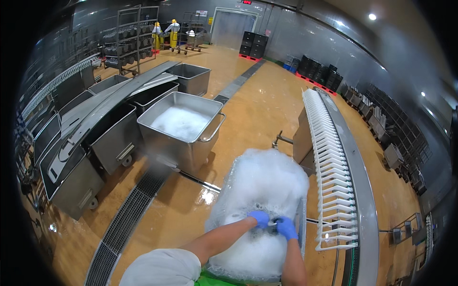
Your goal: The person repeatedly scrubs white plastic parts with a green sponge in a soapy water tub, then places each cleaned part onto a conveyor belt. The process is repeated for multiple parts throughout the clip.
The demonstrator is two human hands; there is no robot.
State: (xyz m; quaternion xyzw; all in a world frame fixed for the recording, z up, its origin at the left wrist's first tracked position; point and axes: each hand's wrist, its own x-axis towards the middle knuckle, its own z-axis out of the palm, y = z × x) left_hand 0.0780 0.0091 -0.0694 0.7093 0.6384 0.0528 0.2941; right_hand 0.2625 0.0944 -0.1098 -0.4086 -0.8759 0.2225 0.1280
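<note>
As far as can be judged, caught midway through a hand wash, neither at its start nor at its finish. Held at the surface of the foam (269, 174), right of centre in the tub (303, 220) and roughly midway between near and far edges: a small piece (272, 223), partly dark, partly shiny, too covered to identify. Left hand (259, 219), gloved in blue, closed on its left side; right hand (287, 228), gloved alike, curled around its right side. Exact hold at the tips impossible to tell through suds.

Already done, by the look of it: tub fitted with a clear liner (220, 202) and heaped with foam from far edge to near edge, piece brought up where both hands can work on it. Apparently left: finishing this piece, freeing it of suds and taking it out over an edge. Impossible to tell how many others lie under the foam, or whether any have been finished. Beyond the tub's far left corner, a steel bin (164, 144), also holding foam, out of both hands' reach. Past the right edge, a row of white bars (320, 126), touched by neither hand.
</note>
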